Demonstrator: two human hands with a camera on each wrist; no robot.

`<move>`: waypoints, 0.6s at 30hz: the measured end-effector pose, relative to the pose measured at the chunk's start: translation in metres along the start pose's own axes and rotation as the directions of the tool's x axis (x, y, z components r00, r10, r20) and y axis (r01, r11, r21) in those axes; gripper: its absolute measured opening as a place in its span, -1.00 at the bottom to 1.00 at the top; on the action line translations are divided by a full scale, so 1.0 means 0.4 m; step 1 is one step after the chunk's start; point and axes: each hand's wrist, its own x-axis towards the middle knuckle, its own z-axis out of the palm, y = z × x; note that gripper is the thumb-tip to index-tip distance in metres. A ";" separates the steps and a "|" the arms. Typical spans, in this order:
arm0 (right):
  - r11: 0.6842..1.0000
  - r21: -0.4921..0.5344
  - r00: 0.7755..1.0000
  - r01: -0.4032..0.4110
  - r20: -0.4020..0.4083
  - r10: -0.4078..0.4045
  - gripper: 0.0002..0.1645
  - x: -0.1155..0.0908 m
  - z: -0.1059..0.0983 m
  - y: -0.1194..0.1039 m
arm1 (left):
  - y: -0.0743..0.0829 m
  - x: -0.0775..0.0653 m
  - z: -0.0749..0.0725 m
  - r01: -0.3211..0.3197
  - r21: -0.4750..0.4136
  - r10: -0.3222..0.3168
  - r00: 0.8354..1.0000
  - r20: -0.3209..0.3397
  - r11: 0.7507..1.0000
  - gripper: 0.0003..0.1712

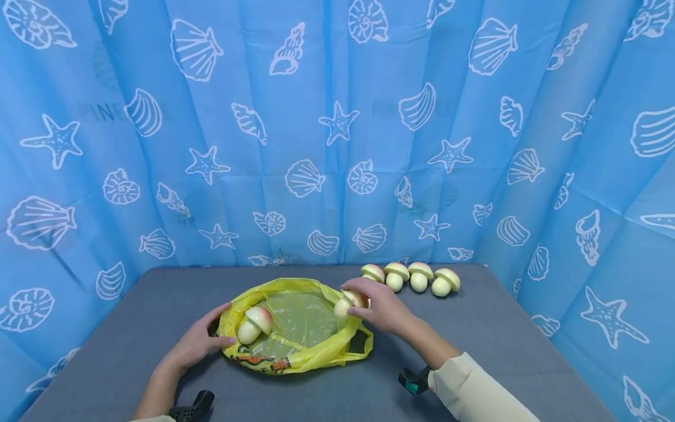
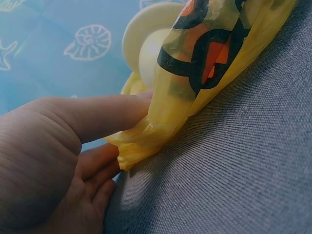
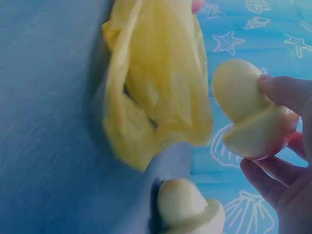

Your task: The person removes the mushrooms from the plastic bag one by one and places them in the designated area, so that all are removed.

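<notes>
A yellow plastic bag lies with its mouth spread wide, and one toy mushroom with a reddish cap rests inside its left part. At the bag's left rim, my left hand pinches the plastic, thumb on the inner side and fingers outside, as the left wrist view shows beside the bag's printed wall. My right hand grips a second toy mushroom between thumb and fingers, over the bag's right rim. In the right wrist view this mushroom is apart from the bag.
Several more toy mushrooms stand in a row at the back right of the grey table. A blue curtain with white shell prints hangs behind the table and along its sides. Bag handles droop at the right.
</notes>
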 end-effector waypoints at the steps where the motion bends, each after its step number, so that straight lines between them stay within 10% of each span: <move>1: 1.000 -0.001 1.000 0.003 -0.002 -0.003 -0.47 -0.007 -0.002 0.002 | -0.001 0.000 0.000 -0.001 0.001 0.001 1.000 -0.001 1.000 0.06; 18: 0.991 0.068 0.993 -0.116 0.004 0.116 -0.45 -0.134 -0.039 0.080 | 0.004 -0.004 0.001 -0.010 -0.010 0.010 1.000 -0.003 1.000 0.06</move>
